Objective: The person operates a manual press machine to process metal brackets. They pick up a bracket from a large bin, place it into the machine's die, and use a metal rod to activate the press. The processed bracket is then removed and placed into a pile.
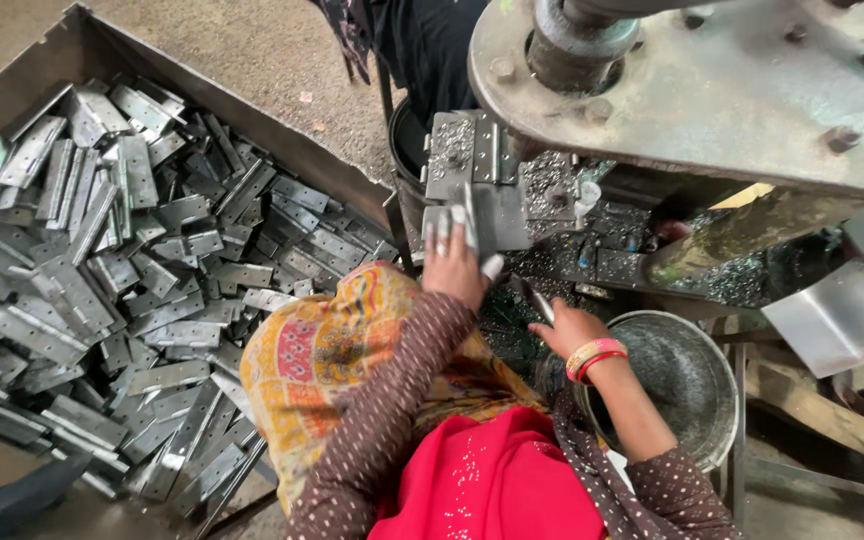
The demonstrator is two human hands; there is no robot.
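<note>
A bin (42, 75) heaped with grey hinges (132, 270) fills the left. The left hand (459, 262), fingers pressed on a flat grey hinge plate (487, 215), works tight under the press (692, 80); the right hand (564, 327) pinches a thin tool (535, 298) above a bowl (692, 385).

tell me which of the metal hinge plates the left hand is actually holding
The left hand grips the hinge plate on the press bed, beside the machine; all the others lie loose in the big tray.
</note>
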